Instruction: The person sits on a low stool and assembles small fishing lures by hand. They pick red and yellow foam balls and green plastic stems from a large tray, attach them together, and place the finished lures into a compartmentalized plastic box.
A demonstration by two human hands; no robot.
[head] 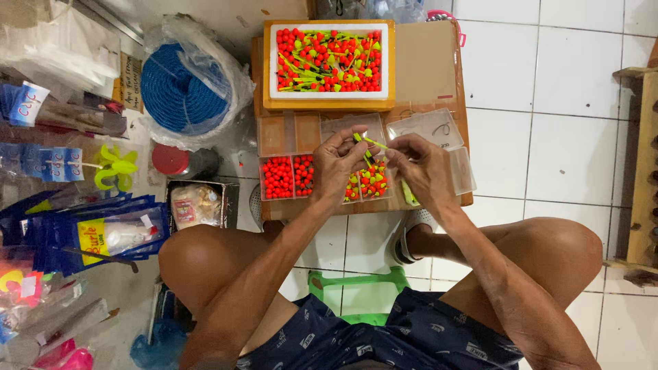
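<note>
left hand [337, 163]: raised over the clear compartment box, fingers curled together and pinched on the near end of a thin yellow-green float stick.
right hand [423, 166]: level with the left hand and just beside it, fingertips pressed together on the far end of the same stick; a second yellow-green stick [408, 193] hangs below this hand, whether it is held cannot be told.
yellow-green float stick [373, 142]: slim, tilted, spanning the small gap between both hands, above the box.
clear compartment box [288, 133]: lies on the low wooden board, lid swung open to the right; two near-left cells are full of round red beads [277, 177], the cells under the hands hold mixed red, yellow and green floats [374, 182], the far-left cells look bare.
open lid [439, 127]: transparent, flat on the board, just right of the hands.
white foam tray [332, 57]: sits in an orange frame at the far edge of the board, packed with red-tipped yellow-green floats, well apart from the hands.
wooden board [425, 62]: rests on the white tiled floor [569, 137], carrying the tray and the box.
blue rope coil [179, 88]: wrapped in a clear bag, left of the tray.
red cap [170, 159]: round, near the coil, left of the box.
blue packets [103, 233]: stacked at the left, beside the person's left knee.
green stool [356, 294]: visible between the legs, under the seated person.
</note>
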